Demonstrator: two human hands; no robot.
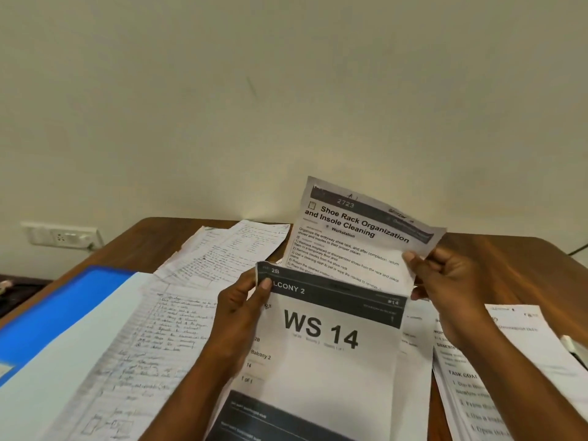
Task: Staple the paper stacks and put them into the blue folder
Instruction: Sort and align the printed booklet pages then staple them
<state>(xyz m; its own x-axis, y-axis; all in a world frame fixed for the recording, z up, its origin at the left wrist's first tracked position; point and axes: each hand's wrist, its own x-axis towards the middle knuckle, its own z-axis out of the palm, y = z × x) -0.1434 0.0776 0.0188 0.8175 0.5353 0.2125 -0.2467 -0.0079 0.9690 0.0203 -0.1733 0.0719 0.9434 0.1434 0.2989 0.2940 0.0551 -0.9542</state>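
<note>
Your left hand (243, 305) pinches the top left corner of the "WS 14" sheet (331, 351), thumb on its dark header. Your right hand (445, 278) grips the right edge of the "Shoe Rack Organization" sheet (356, 237), raised behind it above the tabletop (525, 265). The blue folder (54, 313) lies open at the left edge, handwritten pages (152, 338) overlapping it. More printed sheets (477, 377) lie at the right.
</note>
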